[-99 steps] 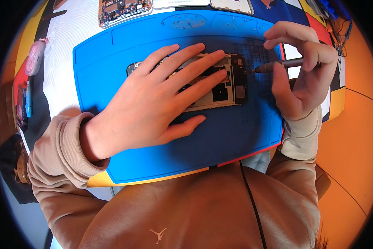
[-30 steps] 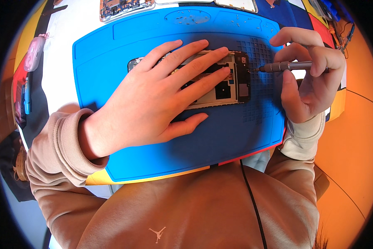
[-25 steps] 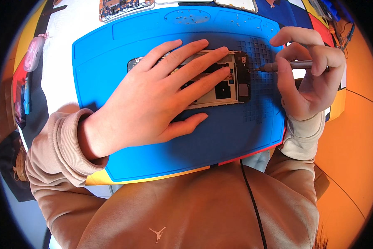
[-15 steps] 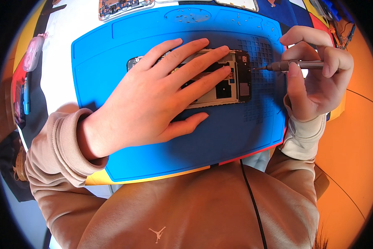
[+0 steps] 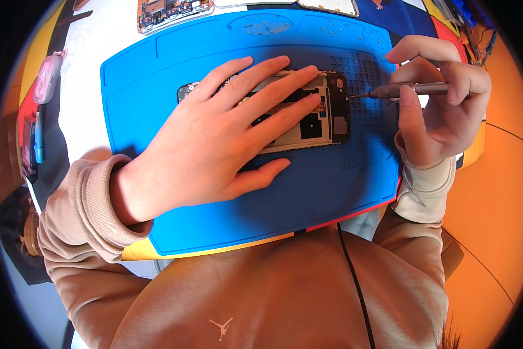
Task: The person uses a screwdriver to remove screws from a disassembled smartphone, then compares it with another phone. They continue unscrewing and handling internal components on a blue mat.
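An opened phone [image 5: 340,104], with its dark frame and bare inner parts showing, lies on a blue work mat [image 5: 215,227]. My left hand [image 5: 215,134] rests flat across it with the fingers spread, covering much of its left and middle. In my right hand [image 5: 442,104] a slim grey screwdriver [image 5: 401,91] is pinched between thumb and fingers, held nearly level. Its thin tip points left at the right end of the phone; whether it touches there, I cannot tell.
Tiny screws lie in the mat's oval tray [image 5: 260,24] at the far side. Beyond the mat are an exposed circuit board in a phone shell [image 5: 174,14] and a pale phone cover [image 5: 330,6]. A pink translucent case [image 5: 48,78] and a blue pen-like tool [image 5: 38,136] lie at left.
My right hand and the screwdriver have shifted slightly left, bringing the tip nearer the phone's right end. My left hand stays on the phone.
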`<action>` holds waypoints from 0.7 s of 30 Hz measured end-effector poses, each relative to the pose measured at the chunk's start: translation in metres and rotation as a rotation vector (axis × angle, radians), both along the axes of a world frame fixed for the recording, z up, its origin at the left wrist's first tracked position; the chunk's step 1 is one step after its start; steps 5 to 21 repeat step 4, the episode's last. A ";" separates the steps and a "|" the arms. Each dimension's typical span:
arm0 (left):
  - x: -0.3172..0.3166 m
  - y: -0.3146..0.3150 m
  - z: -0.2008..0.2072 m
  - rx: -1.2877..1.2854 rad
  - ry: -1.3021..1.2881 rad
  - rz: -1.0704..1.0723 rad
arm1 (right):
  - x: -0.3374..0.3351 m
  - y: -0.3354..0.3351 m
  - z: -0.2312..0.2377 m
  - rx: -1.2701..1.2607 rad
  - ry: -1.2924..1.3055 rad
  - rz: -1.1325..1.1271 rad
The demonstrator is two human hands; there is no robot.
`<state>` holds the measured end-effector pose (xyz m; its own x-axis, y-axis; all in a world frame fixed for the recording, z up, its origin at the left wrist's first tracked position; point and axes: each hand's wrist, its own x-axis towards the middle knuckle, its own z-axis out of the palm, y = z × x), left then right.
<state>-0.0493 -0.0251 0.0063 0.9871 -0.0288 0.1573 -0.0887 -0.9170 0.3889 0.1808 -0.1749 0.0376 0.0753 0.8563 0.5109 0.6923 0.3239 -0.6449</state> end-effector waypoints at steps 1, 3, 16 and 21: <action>0.000 0.000 0.000 -0.001 -0.001 0.000 | 0.001 0.000 -0.001 0.012 0.023 0.016; 0.000 0.000 0.000 -0.003 0.000 -0.003 | 0.000 -0.002 -0.001 0.007 0.040 -0.020; 0.000 0.000 0.001 -0.003 0.002 -0.005 | -0.001 -0.003 -0.001 0.005 0.048 -0.039; 0.000 0.000 0.001 -0.003 0.002 -0.005 | -0.001 -0.003 -0.001 0.005 0.048 -0.039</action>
